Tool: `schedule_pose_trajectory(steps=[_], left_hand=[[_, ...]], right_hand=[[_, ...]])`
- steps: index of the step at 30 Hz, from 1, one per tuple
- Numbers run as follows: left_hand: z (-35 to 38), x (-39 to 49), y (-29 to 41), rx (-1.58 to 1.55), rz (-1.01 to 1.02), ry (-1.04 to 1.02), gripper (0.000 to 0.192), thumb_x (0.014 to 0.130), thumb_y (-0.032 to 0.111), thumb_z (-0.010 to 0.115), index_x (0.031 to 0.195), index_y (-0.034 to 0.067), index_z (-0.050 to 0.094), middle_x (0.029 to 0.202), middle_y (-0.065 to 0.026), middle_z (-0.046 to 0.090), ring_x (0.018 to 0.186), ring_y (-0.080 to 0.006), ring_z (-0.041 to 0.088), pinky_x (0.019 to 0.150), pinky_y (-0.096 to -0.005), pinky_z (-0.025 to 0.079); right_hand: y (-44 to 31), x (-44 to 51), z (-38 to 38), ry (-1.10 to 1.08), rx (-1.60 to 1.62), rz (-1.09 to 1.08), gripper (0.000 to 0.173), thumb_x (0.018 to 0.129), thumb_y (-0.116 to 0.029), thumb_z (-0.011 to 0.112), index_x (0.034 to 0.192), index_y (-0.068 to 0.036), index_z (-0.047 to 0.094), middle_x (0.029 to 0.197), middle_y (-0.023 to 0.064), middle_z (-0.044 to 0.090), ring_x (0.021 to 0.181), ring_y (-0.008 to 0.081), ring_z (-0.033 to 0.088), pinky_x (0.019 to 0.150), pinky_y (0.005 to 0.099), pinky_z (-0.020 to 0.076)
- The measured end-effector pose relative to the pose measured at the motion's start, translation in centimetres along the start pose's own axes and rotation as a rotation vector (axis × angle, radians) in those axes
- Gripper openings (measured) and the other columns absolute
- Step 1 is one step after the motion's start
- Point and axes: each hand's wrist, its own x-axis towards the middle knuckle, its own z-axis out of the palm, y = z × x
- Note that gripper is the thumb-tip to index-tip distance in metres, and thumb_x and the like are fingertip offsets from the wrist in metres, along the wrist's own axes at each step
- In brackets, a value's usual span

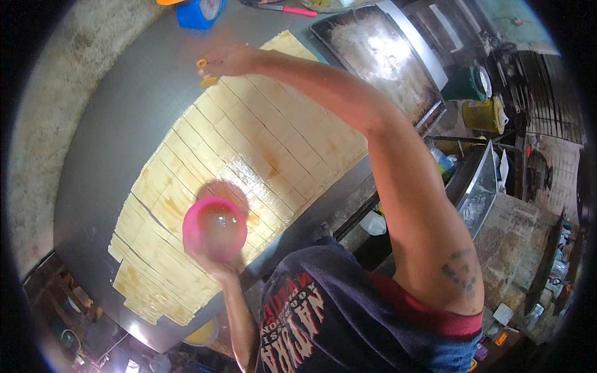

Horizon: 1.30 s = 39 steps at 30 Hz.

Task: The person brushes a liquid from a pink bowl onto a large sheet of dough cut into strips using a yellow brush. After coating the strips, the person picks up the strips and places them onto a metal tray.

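A wide sheet of pale dough, cut by lines into strips and pieces, lies across the grey metal table. Wet, shiny patches and brownish streaks mark its surface. My left hand holds a pink bowl over the near part of the dough; liquid glints inside it. At the far edge of the sheet, my right hand grips a yellow tool, perhaps a brush. Motion blurs that hand and hides much of the tool.
Beyond the dough are a blue dial scale and a pink-handled knife. A stained baking tray lies at the upper right, near a green bucket and a yellow bucket. A rough wall borders the table's left side.
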Motion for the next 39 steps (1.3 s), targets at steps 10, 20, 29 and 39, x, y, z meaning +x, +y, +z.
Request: schedule_pose_trajectory(steps=[10,20,29,39], left_hand=[[1.2,-2.4,0.7,0.045,0.119,0.056,0.050,0.096,0.026,0.045,0.143,0.008,0.040,0.136,-0.0101,0.051,0.128,-0.0242,0.047,0.107,-0.0420,0.039],[4.7,-2.8,1.9,0.467,0.199,-0.169,0.048,0.096,0.027,0.042,0.142,0.010,0.041,0.132,-0.0098,0.052,0.122,-0.0244,0.050,0.100,-0.0394,0.044],[11.5,-2.7,2.1,0.260,0.299,-0.357,0.054,0.093,0.022,0.055,0.140,0.003,0.035,0.139,-0.0137,0.040,0.125,-0.0276,0.046,0.102,-0.0424,0.045],[15.2,-2.9,1.4,0.115,-0.045,-0.440,0.057,0.092,0.024,0.042,0.146,0.016,0.026,0.142,-0.0148,0.037,0.132,-0.0311,0.041,0.108,-0.0449,0.041]], right_hand=[[-11.7,-23.2,3.2,-0.335,-0.278,-0.313,0.023,0.091,-0.025,0.058,0.112,-0.015,0.059,0.098,0.0036,0.060,0.093,0.0214,0.064,0.060,0.0354,0.0531],[-7.1,-17.2,-1.2,0.136,0.258,0.485,0.028,0.097,-0.033,0.057,0.097,-0.008,0.069,0.074,-0.0026,0.065,0.063,0.0080,0.056,0.060,0.0266,0.0466],[-16.9,-22.9,2.8,0.548,0.559,0.408,0.021,0.094,-0.026,0.065,0.096,-0.005,0.066,0.077,0.0079,0.066,0.069,0.0089,0.061,0.061,0.0318,0.0491],[-18.9,-31.0,6.7,0.622,1.385,1.101,0.023,0.097,-0.028,0.062,0.093,-0.006,0.067,0.071,-0.0021,0.059,0.058,0.0084,0.054,0.049,0.0247,0.0403]])
